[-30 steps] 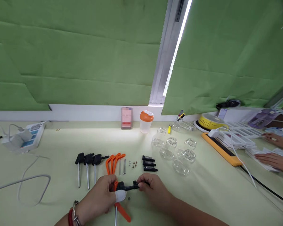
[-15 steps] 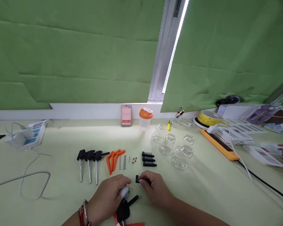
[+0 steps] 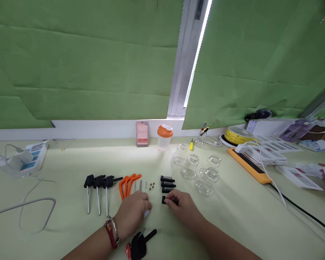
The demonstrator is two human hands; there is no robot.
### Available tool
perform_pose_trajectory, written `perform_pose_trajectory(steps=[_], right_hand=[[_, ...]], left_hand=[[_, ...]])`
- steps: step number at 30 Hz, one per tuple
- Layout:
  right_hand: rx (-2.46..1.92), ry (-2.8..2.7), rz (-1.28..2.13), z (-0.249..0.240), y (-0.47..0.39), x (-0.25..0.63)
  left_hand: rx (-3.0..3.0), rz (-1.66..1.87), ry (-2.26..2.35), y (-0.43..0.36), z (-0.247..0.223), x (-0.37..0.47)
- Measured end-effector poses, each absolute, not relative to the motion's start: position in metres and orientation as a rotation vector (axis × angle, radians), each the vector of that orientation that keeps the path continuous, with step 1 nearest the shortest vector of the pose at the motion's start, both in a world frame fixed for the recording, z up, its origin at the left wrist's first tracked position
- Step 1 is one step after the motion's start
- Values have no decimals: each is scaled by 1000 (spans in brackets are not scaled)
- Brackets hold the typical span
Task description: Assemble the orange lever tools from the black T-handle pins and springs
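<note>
Your right hand (image 3: pixel 182 208) has its fingers closed on a small black part (image 3: pixel 164 200), just below three black spring pieces (image 3: pixel 168 184); whether your left hand (image 3: pixel 134 211) grips anything, you cannot tell.

Both hands (image 3: pixel 162 207) reach forward, fingers bent.

Fairly bright overall; hard white streak, blown out, at gap between green blinds (image 3: pixel 97 65). Pale glow pools along back edge of worktop (image 3: pixel 233 213), near middle; near edge duller. Soft shadows beside right hand (image 3: pixel 185 207). Small glints on glass jars (image 3: pixel 203 173). Pink panel (image 3: pixel 142 134) pixelated. Side edges stretched, wide-angle; back right corner dim, seemingly soft.
</note>
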State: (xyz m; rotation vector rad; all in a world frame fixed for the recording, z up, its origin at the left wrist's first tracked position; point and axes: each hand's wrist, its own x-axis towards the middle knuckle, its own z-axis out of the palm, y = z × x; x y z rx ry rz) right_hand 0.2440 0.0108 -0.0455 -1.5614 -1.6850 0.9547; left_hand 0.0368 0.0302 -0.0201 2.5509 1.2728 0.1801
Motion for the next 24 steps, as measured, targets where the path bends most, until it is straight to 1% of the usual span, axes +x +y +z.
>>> perform_pose_trajectory(steps=[3,6,15,24], right_hand=[[-1572,-1692,913,-45,15,250],[-1550,-1721,884,-44,17,250],[-1512,-1747,860,-43,20,254],[-1539,-1733,881,-40,27,273]], left_hand=[[2564,214,1421,44,-19,43],[2558,229,1460,53,-19,47],[2631,187,1211,55,-12,75],[2643,143,1231,60,-20,90]])
